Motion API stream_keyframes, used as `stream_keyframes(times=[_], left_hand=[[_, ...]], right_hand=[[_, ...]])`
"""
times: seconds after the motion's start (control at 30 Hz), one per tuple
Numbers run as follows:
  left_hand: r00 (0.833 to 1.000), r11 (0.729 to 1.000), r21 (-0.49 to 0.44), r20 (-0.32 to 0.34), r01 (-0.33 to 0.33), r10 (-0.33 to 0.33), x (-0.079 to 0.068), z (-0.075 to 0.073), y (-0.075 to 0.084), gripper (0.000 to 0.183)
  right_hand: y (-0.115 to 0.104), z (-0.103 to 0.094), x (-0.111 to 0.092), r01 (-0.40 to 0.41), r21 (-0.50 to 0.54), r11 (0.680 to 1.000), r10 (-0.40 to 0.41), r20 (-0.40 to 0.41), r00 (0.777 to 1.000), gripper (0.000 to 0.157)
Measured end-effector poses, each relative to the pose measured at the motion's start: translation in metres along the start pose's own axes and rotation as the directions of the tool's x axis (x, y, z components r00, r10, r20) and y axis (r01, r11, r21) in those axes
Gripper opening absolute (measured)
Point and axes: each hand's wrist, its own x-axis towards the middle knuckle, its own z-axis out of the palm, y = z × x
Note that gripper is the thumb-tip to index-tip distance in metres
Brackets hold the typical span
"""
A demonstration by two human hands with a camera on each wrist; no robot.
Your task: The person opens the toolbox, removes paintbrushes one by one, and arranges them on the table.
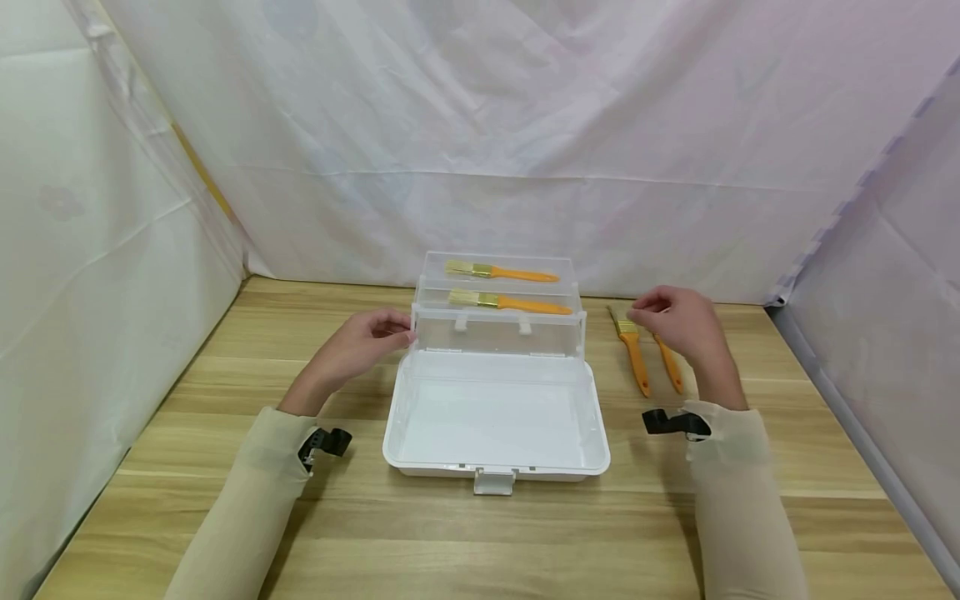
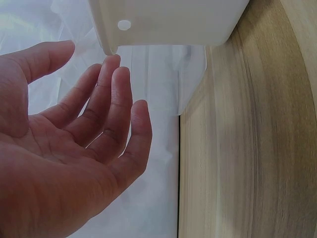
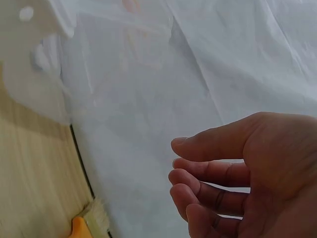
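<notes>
A white storage box (image 1: 498,417) stands open on the table, its clear tiered trays raised at the back. One paintbrush (image 1: 525,274) with an orange handle lies in the rear tier and another paintbrush (image 1: 528,306) in the tier before it. My left hand (image 1: 363,346) is at the left side of the raised trays, fingers loosely bent and fingertips right at the edge of a tray (image 2: 168,25). My right hand (image 1: 678,321), fingers relaxed and holding nothing, hovers above two paintbrushes on the table: one brush (image 1: 634,358) shows whole, while the hand hides part of the other brush (image 1: 670,367).
The box's front latch (image 1: 493,482) hangs down toward the near side. White cloth (image 1: 487,150) hangs behind the wooden table (image 1: 480,542) and along both sides. Black mounts (image 1: 667,422) stick out from both sleeves.
</notes>
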Motion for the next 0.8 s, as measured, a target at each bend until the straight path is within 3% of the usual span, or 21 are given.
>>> stream_keyframes(times=[0.4,0.8], left_hand=[[1.0,1.0,-0.007,0.003,0.007,-0.007,0.0,0.0,0.001,0.041],[1.0,1.0,-0.021,0.011,0.003,-0.003,-0.001,0.001,0.0,0.039]], right_hand=[[-0.04,0.008,-0.012,0.118,0.02,0.993,-0.117,-0.036,0.992,0.026],[-0.061,0.017,-0.018,0.183,0.031,0.983,-0.182,-0.025,0.983,0.022]])
